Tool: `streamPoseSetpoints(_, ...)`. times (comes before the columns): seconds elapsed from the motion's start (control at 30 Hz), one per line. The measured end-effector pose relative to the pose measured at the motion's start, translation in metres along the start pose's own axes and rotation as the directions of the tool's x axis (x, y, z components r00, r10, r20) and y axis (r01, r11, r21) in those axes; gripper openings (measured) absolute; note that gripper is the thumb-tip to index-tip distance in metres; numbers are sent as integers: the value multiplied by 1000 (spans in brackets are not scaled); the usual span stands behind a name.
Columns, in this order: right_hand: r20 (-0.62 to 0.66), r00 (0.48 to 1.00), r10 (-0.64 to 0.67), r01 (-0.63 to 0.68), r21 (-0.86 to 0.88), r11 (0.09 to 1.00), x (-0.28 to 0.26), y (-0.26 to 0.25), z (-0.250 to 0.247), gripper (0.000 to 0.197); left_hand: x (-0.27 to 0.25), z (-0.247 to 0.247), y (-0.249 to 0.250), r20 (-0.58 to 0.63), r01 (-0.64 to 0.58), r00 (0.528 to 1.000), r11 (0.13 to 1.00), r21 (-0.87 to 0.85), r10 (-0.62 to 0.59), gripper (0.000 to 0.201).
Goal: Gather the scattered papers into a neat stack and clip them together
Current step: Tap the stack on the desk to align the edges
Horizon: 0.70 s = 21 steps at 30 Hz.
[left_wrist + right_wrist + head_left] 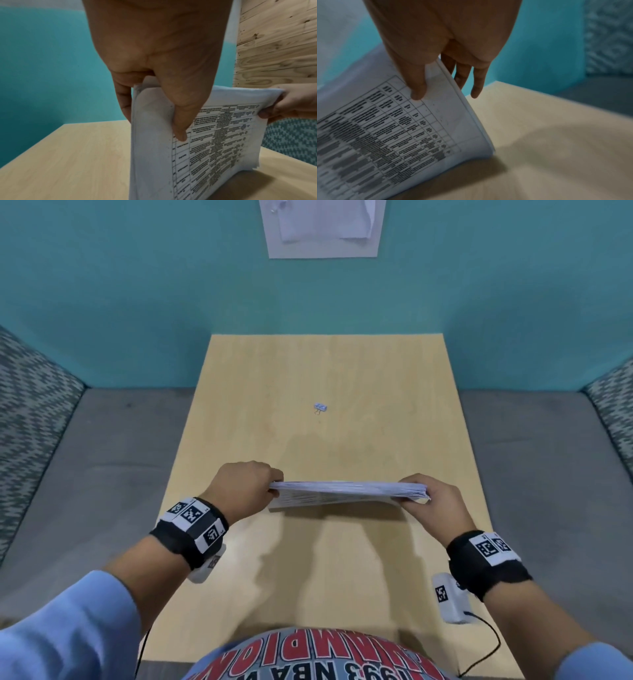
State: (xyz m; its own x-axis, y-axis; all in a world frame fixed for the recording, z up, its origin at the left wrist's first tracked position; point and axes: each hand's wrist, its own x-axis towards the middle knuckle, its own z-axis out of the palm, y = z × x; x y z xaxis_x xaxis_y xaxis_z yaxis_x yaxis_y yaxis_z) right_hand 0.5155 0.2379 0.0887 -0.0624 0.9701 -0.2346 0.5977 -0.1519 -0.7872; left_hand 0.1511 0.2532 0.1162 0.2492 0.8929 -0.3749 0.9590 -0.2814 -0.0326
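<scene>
A stack of printed papers (346,494) stands upright on its long edge on the wooden table (322,378), held between both hands. My left hand (248,486) pinches the stack's left end, thumb on the printed face, fingers behind. My right hand (435,501) pinches the right end the same way. The left wrist view shows the papers (202,142) with a table of text, bottom edge on the tabletop, under my left hand (154,94). From the right wrist, the papers (393,128) tilt under my right hand's (436,81) thumb. A small binder clip (320,407) lies farther back on the table.
A teal wall (137,285) rises behind the table, with sheets of paper (323,227) pinned on it. Grey seating (85,474) with patterned cushions (27,412) flanks both sides of the table. A cable (486,645) trails from my right wrist camera over the table's near corner.
</scene>
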Motion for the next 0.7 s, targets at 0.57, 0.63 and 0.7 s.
streamPoseSetpoints(0.57, 439, 895, -84, 401, -707, 583, 14, -145, 84, 27, -18, -39, 13, -69, -27, 997, 996, -89, 21, 15)
streamPoseSetpoints(0.63, 411, 906, -103, 372, -654, 659, 17, -141, 69, 26, -28, -45, -5, -145, -20, 989, 913, -408, -43, 9)
streamPoseSetpoints(0.7, 395, 911, -116, 329, -528, 783, 19, -136, 49, 22, -41, -52, -20, -207, -88, 972, 651, -754, -108, 8)
